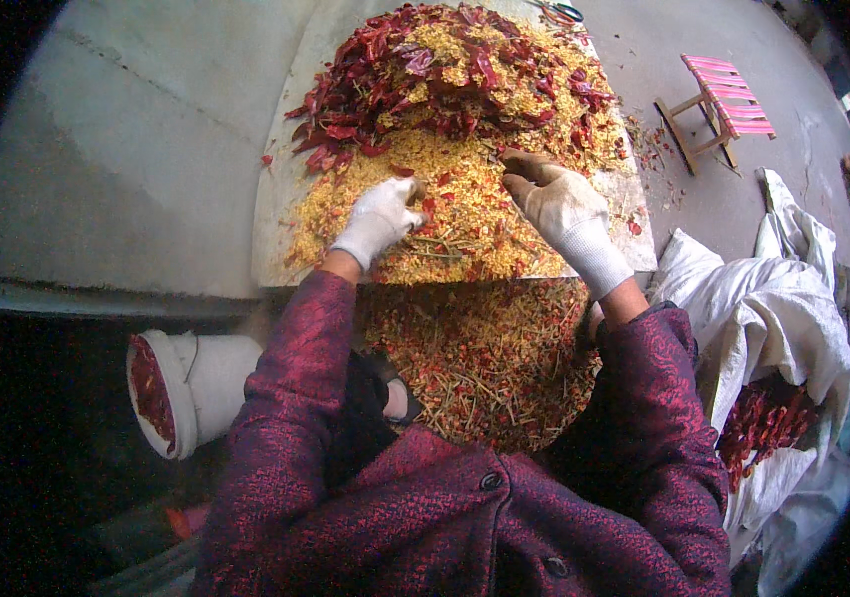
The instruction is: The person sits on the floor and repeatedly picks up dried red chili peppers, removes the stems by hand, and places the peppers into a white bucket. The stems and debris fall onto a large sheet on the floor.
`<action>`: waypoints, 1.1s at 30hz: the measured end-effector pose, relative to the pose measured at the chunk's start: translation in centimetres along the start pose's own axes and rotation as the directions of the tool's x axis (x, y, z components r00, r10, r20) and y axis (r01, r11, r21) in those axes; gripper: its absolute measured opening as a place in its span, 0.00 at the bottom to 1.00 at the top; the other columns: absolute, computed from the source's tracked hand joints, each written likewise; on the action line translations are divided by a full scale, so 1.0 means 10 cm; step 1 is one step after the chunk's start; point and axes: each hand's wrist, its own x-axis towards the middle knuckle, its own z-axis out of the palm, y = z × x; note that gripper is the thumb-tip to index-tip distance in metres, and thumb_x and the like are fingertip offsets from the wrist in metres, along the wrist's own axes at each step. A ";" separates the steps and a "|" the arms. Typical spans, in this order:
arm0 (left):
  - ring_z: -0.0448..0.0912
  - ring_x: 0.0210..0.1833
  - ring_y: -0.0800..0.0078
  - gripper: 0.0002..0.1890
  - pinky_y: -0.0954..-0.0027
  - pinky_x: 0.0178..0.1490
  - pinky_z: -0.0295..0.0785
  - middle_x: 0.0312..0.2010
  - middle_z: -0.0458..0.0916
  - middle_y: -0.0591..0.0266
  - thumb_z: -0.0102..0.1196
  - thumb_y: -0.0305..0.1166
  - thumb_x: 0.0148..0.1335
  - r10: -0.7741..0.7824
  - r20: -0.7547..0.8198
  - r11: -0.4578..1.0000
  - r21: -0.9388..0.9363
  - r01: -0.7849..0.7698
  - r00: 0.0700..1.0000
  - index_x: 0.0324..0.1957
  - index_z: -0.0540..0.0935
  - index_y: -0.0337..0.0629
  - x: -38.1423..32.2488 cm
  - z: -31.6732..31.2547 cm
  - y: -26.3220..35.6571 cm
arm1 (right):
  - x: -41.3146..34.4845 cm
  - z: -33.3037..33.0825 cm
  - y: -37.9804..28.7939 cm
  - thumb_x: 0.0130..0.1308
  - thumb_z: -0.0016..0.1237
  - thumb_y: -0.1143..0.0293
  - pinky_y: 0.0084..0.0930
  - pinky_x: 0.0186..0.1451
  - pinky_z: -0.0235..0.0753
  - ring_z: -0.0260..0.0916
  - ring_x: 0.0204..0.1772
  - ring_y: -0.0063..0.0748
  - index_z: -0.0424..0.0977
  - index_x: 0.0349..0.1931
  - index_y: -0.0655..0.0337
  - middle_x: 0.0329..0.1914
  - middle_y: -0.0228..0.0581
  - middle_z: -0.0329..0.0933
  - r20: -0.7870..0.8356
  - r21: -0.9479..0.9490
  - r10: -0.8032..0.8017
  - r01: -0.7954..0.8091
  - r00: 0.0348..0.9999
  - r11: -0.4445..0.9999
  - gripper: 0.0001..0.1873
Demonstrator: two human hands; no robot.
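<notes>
My left hand (382, 218), in a white knitted glove, hovers over or touches a layer of yellow chili seeds (365, 186). Its thumb and fingers are curled but apart, with a red flake (429, 205) just beyond the tips. My right hand (563, 195), gloved too with brown-stained fingers, is at the right of the seeds. A gap shows between its thumb and fingers, and I see nothing held there. Beyond both hands rises a heap of dried red chili pieces (365, 74) mixed with seeds. All this lies on a pale board (279, 239). Thin stalks (436, 250) lie between my hands.
Below the board's near edge is a pile of stalks and seeds (492, 366). A white bucket (223, 380) of red chili stands left. At right are a white woven sack (761, 298) with dried chilies (761, 425) and a striped folding stool (731, 97). Scissors (563, 13) lie at the far edge.
</notes>
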 end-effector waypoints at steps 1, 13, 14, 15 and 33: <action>0.82 0.50 0.49 0.21 0.56 0.54 0.77 0.44 0.84 0.44 0.66 0.39 0.58 -0.035 0.032 0.991 0.134 0.030 0.999 0.52 0.82 0.43 -0.02 0.03 0.00 | 0.00 0.01 0.00 0.69 0.53 0.53 0.37 0.60 0.77 0.80 0.56 0.46 0.79 0.58 0.48 0.53 0.45 0.83 -0.001 -0.014 -0.005 0.005 1.000 1.000 0.21; 0.77 0.63 0.51 0.37 0.57 0.66 0.71 0.60 0.79 0.46 0.62 0.53 0.62 -0.011 0.008 1.000 0.007 0.011 1.000 0.66 0.72 0.41 0.37 0.21 -0.27 | 0.00 0.04 -0.01 0.69 0.54 0.57 0.34 0.54 0.79 0.82 0.51 0.42 0.79 0.58 0.50 0.49 0.43 0.84 -0.114 -0.089 -0.097 0.087 0.989 0.992 0.19; 0.76 0.64 0.54 0.38 0.58 0.67 0.71 0.63 0.77 0.45 0.62 0.54 0.62 -0.033 -0.035 0.999 -0.019 0.033 0.999 0.67 0.71 0.40 0.43 0.30 -0.20 | 0.00 0.04 -0.01 0.71 0.54 0.59 0.30 0.52 0.79 0.83 0.49 0.36 0.78 0.59 0.52 0.47 0.44 0.85 -0.121 -0.123 -0.102 0.087 0.987 0.989 0.19; 0.76 0.65 0.58 0.36 0.61 0.66 0.72 0.64 0.75 0.44 0.63 0.50 0.64 -0.099 -0.053 0.994 -0.059 0.096 0.994 0.67 0.71 0.35 0.48 0.43 -0.08 | 0.01 0.04 -0.01 0.72 0.54 0.62 0.27 0.50 0.79 0.84 0.47 0.31 0.78 0.60 0.55 0.44 0.44 0.86 -0.133 -0.144 -0.113 0.094 0.985 0.985 0.19; 0.82 0.55 0.51 0.19 0.57 0.58 0.77 0.53 0.83 0.46 0.58 0.38 0.65 -0.055 -0.114 0.997 -0.052 0.049 0.992 0.57 0.81 0.45 0.50 -0.20 -0.57 | 0.01 -0.21 0.01 0.70 0.56 0.67 0.28 0.50 0.80 0.84 0.47 0.38 0.80 0.55 0.55 0.48 0.45 0.85 -0.293 -0.210 -0.253 0.196 0.922 0.958 0.15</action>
